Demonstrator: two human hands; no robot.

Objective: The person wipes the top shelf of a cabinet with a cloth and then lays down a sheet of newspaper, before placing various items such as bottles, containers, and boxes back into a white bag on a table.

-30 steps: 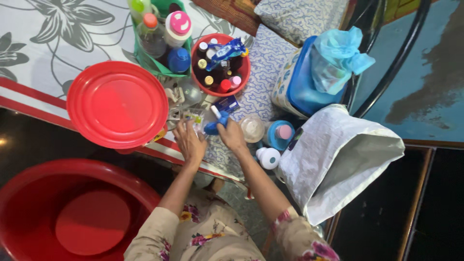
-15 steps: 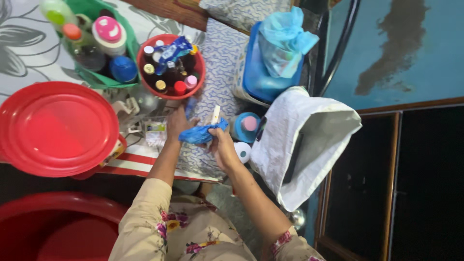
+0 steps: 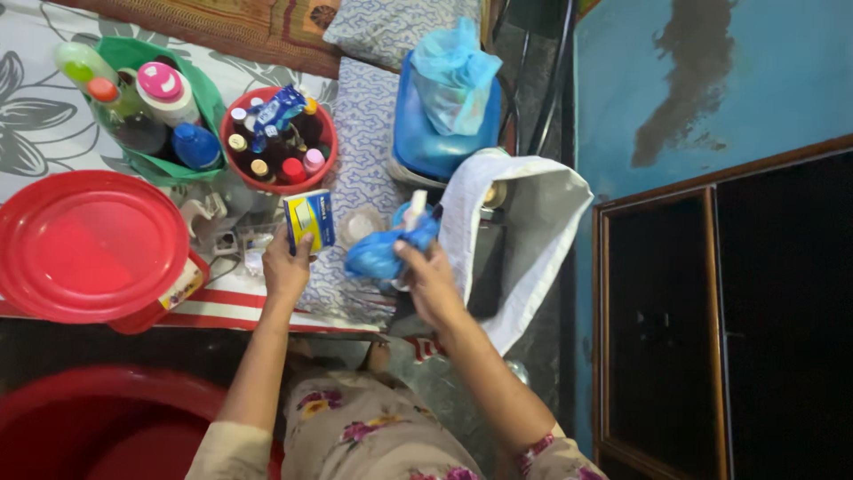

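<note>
Looked straight down over a lap in floral-print fabric, beside a large red basin (image 3: 53,427) on the floor at lower left.

Reached both forearms up to the near edge of a crowded tabletop (image 3: 267,307). Closed the grip of the left hand (image 3: 286,267) around a small yellow-and-blue box (image 3: 310,220), held upright just above the cloth. Pinched a crumpled blue plastic bag (image 3: 382,252) in the grip of the right hand (image 3: 431,283), with a slim white tube (image 3: 416,203) poking up behind the fingers; could not tell whether held with the bag or standing behind it.

Judged as mid-handling: box and bag both lifted, neither set down. Would call for a bare patch of cloth for either one, and for letting go of one thing before picking up another.

Found little open room. Hemmed in on the left by a wide red plastic lid (image 3: 89,244) overhanging the tabletop edge, and on the right by an open white sack (image 3: 533,222) just beside the right hand. Farther back, met a red bowl (image 3: 324,133) packed with small bottles, a green basket (image 3: 209,98) of taller bottles, and a blue container (image 3: 444,133) topped with a pale blue bag. Beyond the sack, only a dark wooden cabinet (image 3: 711,329).
</note>
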